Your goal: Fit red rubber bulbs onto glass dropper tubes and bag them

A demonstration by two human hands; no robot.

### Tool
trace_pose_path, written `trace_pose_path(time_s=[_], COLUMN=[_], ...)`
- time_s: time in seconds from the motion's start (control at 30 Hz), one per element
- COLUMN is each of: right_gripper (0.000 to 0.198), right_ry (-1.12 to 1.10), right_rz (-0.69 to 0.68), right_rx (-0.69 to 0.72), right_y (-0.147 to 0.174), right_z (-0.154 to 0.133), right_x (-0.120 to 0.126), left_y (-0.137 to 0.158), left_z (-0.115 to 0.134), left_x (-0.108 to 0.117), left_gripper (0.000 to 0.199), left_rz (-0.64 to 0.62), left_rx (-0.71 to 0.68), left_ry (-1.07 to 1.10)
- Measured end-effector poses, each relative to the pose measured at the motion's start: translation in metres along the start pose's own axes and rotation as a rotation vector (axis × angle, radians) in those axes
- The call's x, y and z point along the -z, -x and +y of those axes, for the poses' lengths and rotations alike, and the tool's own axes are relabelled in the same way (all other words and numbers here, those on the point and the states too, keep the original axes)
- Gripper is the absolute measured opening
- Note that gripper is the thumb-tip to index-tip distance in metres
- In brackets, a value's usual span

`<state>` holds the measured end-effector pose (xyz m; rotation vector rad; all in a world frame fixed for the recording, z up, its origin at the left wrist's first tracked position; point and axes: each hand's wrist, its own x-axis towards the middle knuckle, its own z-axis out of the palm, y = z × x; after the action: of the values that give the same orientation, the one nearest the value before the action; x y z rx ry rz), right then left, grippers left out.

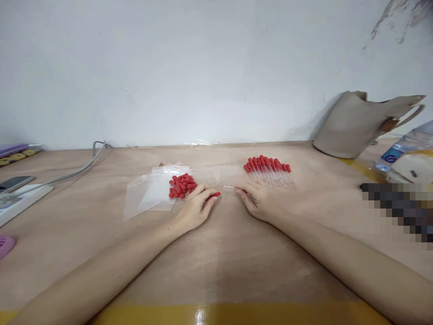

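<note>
Two bare hands work close together over a pale brown wooden-looking tabletop [219, 257], well apart from the white wall [216, 72]. The left hand [198, 208] has its thumb and fingers closed on a small red rubber-like bulb [217, 194], whose end shows past the fingertips toward the other hand. The right hand [256, 198] pinches a thin, clear, glass-like tube [230, 187] between thumb and fingers; the tube points left toward the bulb, with a gap between them.

Just beyond the left hand lies a loose heap of red bulbs [177, 186], beside flat, clear plastic bags [149, 195]. Between and beyond the hands, a row of bare clear tubes [216, 174] lies on the tabletop. Beyond the right hand, many clear tubes with red bulbs on their far ends [269, 165] lie side by side in a fanned row. A grey-beige bag with a handle [348, 124] stands tilted at the far right, near a clear plastic bottle with a blue label [394, 155]. A grey cable [79, 171] runs along the left.
</note>
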<state>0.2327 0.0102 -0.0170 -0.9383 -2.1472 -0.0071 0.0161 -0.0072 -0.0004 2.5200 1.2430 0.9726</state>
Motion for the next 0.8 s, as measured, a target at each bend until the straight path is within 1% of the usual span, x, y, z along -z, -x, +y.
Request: trace_pose_path(time_s=[0.1,0.2,0.33,0.47,0.53,0.63,0.7,0.8], right_gripper=[0.025,0.024,0.021,0.021,0.020,0.020,0.020,0.021], right_ry=[0.029,0.023,-0.008,-0.072,-0.123,-0.187,-0.219,-0.239], right_rz=[-0.040,-0.070,-0.061,-0.057,-0.077,-0.108,-0.144,-0.213], right_rx=[0.059,0.116,0.158,0.163,0.156,0.104,0.089,0.112], right_y=[0.0009,0.0013,0.0019,0.0023,0.0018,-0.0002,-0.0018,-0.0042], right_z=[-0.0027,-0.0019,0.0012,0.0020,0.0014,0.0004,0.0006,0.0032], right_x=[0.0010,-0.0014,-0.0054,-0.0058,-0.0055,-0.0051,-0.0046,-0.0025], left_y=[-0.0006,-0.0011,-0.0006,0.0001,0.0007,0.0017,0.0022,0.0027], left_z=[-0.0012,-0.0019,-0.0009,-0.0007,-0.0020,-0.0049,-0.0060,-0.0057], left_x=[-0.0014,-0.0019,-0.0005,0.0000,-0.0009,-0.0022,-0.0021,-0.0006], left_gripper=[0.018,0.016,0.014,0.015,0.017,0.019,0.018,0.015], left_rz=[-0.026,-0.031,-0.046,-0.080,-0.068,-0.043,-0.038,-0.060], left_rx=[0.014,-0.006,0.021,0.066,0.074,0.080,0.063,-0.003], left_ry=[0.028,0.059,0.074,0.099,0.107,0.108,0.111,0.120])
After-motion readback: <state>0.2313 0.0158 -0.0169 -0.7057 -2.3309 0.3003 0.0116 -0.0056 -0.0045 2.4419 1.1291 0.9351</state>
